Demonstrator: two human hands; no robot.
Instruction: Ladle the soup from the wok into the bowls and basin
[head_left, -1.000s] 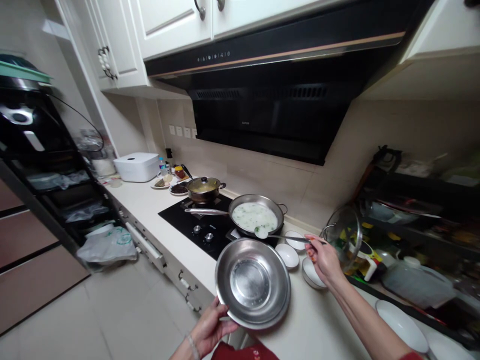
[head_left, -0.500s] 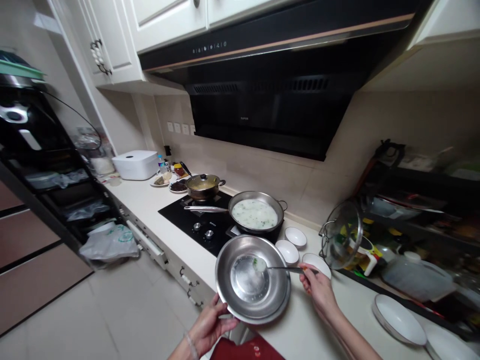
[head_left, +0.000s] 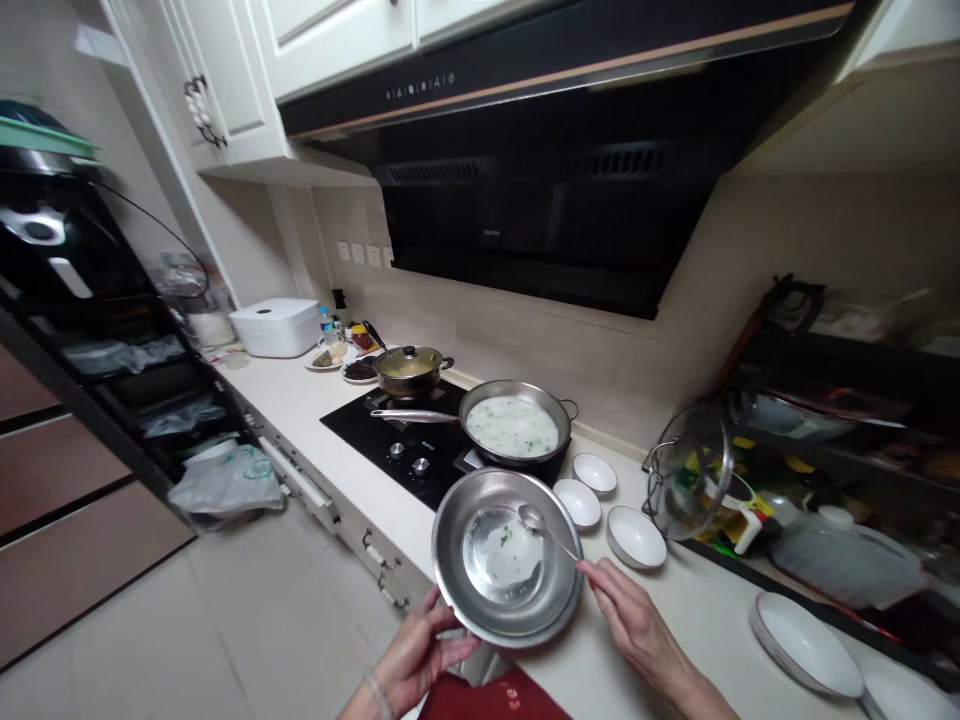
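A wide metal basin [head_left: 457,590] is tilted slightly toward me, its lower left rim gripped by my left hand [head_left: 422,650]. Some whitish liquid with green bits [head_left: 508,560] lies on its bottom. My right hand [head_left: 626,610] holds a metal spoon [head_left: 553,535] by the handle, the bowl of the spoon inside the basin just over the liquid. Beyond the basin, a long-handled wok [head_left: 517,425] of white soup with green flecks sits on the black stove [head_left: 431,465]. Three white bowls [head_left: 636,537] stand on the counter right of the basin.
A lidded pot [head_left: 409,372] stands on the far burner, with plates of food [head_left: 328,357] behind it. A glass lid [head_left: 690,470] leans at the right by a crowded shelf. Larger white bowls [head_left: 806,640] sit at the lower right. The range hood [head_left: 517,200] hangs above.
The spoon has tipped its soup into the basin, where liquid now spreads over the bottom. My right hand has shifted left and down slightly.
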